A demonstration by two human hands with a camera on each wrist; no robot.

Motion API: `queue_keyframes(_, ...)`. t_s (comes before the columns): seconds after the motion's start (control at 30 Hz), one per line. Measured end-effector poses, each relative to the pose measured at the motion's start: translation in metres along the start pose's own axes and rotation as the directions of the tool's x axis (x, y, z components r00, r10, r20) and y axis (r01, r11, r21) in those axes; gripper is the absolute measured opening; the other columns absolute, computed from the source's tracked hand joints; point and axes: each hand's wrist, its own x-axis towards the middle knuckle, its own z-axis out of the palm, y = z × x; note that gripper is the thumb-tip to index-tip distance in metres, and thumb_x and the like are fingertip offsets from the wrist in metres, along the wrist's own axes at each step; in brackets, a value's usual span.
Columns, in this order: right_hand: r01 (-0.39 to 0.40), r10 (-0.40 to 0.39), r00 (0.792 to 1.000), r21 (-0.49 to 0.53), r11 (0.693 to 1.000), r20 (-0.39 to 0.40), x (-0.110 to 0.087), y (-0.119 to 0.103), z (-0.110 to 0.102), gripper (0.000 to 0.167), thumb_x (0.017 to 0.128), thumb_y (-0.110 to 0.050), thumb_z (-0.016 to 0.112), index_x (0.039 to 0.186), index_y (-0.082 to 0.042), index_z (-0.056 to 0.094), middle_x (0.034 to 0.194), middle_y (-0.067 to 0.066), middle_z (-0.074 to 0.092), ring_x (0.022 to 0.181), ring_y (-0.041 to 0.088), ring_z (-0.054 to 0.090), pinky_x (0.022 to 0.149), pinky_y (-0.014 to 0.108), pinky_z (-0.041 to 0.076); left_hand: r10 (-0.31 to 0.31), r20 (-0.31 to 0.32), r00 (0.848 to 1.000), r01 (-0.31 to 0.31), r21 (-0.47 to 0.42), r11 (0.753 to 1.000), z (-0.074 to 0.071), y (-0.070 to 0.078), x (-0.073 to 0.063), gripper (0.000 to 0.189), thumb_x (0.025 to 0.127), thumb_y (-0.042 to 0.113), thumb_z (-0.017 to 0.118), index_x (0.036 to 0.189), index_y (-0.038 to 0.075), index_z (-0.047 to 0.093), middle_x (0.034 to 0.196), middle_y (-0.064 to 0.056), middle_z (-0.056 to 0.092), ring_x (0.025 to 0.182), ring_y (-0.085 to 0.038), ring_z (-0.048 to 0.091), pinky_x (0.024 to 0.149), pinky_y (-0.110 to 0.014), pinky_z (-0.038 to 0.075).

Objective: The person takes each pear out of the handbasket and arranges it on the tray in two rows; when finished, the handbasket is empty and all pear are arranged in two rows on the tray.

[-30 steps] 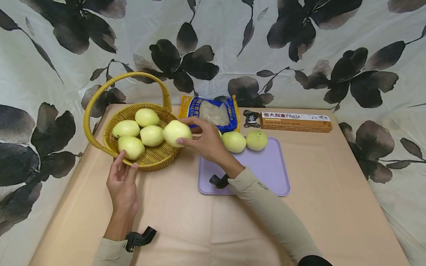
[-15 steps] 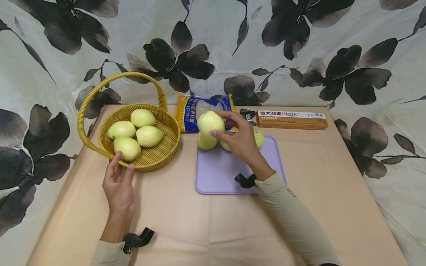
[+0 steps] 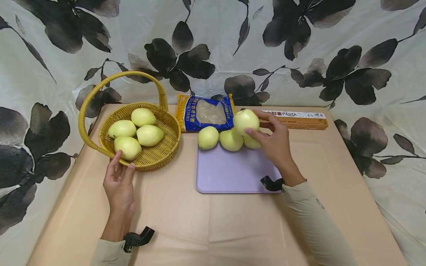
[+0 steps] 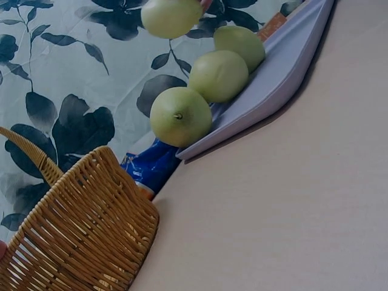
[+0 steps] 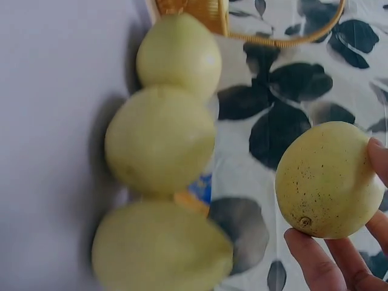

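In the head view, my right hand (image 3: 274,138) pinches a pale yellow-green pear (image 3: 246,122) between thumb and fingers, above the right end of a row of pears. That row, with a left pear (image 3: 208,137) and a middle pear (image 3: 231,140), lies along the back of a lilac tray (image 3: 229,173). The right wrist view shows the speckled underside of the held pear (image 5: 330,180). At left stands a yellow wicker basket (image 3: 163,157) with several pears in it. My left hand (image 3: 119,188) touches its near rim with extended fingers.
A blue and yellow pasta bag (image 3: 209,112) lies behind the tray. To its right is an orange pasta box (image 3: 299,120), partly hidden by my right hand. The basket's tall handle (image 3: 123,75) arches up. A flowered cloth (image 3: 226,44) hangs behind the table.
My right hand has carried the pear from over the basket rightward to above the tray's right-hand pears. My left hand has stayed at the basket rim.
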Motion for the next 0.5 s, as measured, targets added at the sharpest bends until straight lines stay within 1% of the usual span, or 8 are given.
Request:
queue_keyframes(0.07,-0.011,0.010,1.000,-0.018,1.000,-0.022,-0.001,0.004,-0.009,0.055,0.088,-0.009,0.088,0.139,-0.018,0.070,0.140,0.006,0.068,0.111,0.021,0.067,0.085,0.017,0.063,0.003,0.001,1.000,-0.003,-0.001,1.000,0.000,0.000,0.000,0.059,0.102,-0.002,0.066,0.157,0.015,0.052,0.175,-0.002,0.024,0.164,-0.023,0.027,0.118,-0.016,0.044)
queue_keyframes(0.17,-0.036,0.034,0.998,-0.048,0.998,-0.052,-0.003,0.009,-0.022,0.055,0.089,-0.010,0.087,0.140,-0.018,0.070,0.142,0.005,0.067,0.112,0.019,0.066,0.084,0.014,0.062,0.011,0.002,1.000,-0.011,-0.004,1.000,0.000,-0.001,0.000,0.060,0.102,-0.004,0.065,0.157,0.014,0.052,0.176,-0.002,0.024,0.163,-0.023,0.027,0.112,-0.013,0.047)
queue_keyframes(0.27,-0.078,0.071,0.994,-0.080,0.994,-0.084,-0.006,0.014,-0.033,0.056,0.090,-0.012,0.087,0.142,-0.020,0.069,0.144,0.003,0.066,0.113,0.017,0.065,0.083,0.012,0.060,0.018,0.001,1.000,-0.018,-0.013,1.000,0.000,-0.001,0.000,0.059,0.102,-0.005,0.064,0.157,0.013,0.052,0.176,-0.003,0.023,0.163,-0.024,0.027,0.107,-0.009,0.049)
queue_keyframes(0.43,-0.137,0.117,0.984,-0.154,0.978,-0.134,-0.008,0.025,-0.049,0.058,0.090,-0.015,0.087,0.144,-0.020,0.067,0.145,0.004,0.065,0.114,0.016,0.063,0.080,0.009,0.058,0.017,-0.003,1.000,-0.017,-0.024,1.000,0.001,-0.001,0.000,0.059,0.102,-0.005,0.064,0.156,0.013,0.052,0.176,-0.004,0.023,0.163,-0.024,0.028,0.106,-0.008,0.049)
queue_keyframes(0.5,-0.156,0.131,0.980,-0.178,0.971,-0.147,-0.009,0.030,-0.054,0.056,0.091,-0.017,0.086,0.144,-0.020,0.067,0.144,0.004,0.066,0.114,0.016,0.062,0.081,0.008,0.057,0.019,-0.004,1.000,-0.019,-0.025,1.000,0.001,-0.001,0.001,0.059,0.102,-0.005,0.064,0.156,0.013,0.053,0.176,-0.004,0.022,0.163,-0.024,0.028,0.106,-0.008,0.049)
